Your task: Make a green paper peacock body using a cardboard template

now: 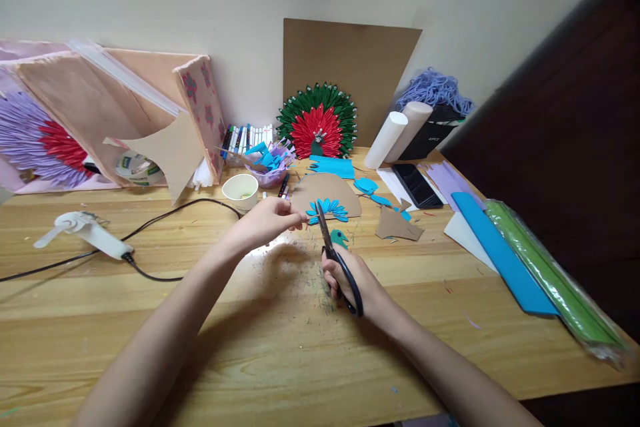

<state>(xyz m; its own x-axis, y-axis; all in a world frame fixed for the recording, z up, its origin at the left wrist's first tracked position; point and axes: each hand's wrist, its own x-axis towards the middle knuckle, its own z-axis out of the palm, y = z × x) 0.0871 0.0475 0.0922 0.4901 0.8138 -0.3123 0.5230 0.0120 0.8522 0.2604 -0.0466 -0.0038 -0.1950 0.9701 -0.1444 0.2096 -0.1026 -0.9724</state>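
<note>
My right hand (353,277) grips black-handled scissors (325,230), their blades pointing away from me and slightly left. My left hand (273,219) is closed in a pinch just left of the blades; what its fingertips hold is too small to make out. Beyond the blades lies a rounded cardboard piece (325,188) with a fan of blue petals (334,208) along its near edge. A small green bird-head cutout (339,237) with a dark eye is partly hidden behind my right hand.
A paper cup (241,191) and a bowl of paper scraps (274,175) stand at left, near a corded white glue gun (93,232). A red and green feather fan (318,123) leans at the back. Right lie cardboard scraps (397,224), a phone (417,186) and a wrapped green roll (550,273).
</note>
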